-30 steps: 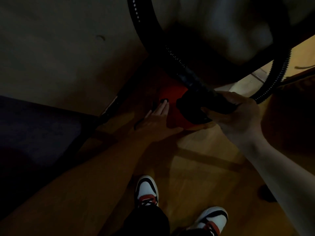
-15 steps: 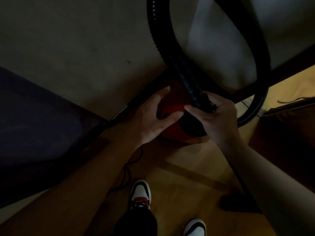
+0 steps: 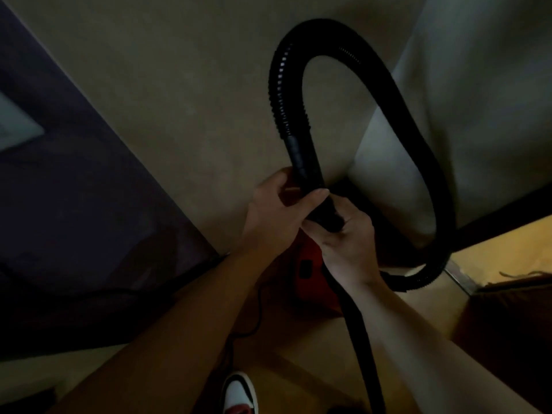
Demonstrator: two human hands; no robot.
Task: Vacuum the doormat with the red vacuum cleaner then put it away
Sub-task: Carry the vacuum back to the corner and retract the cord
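Beside beige wall, wooden floor under red vacuum

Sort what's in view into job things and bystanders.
Job: red vacuum cleaner; black hose, gripped by left hand and right hand; power cord.
Lying about: dark furniture; white shoe.
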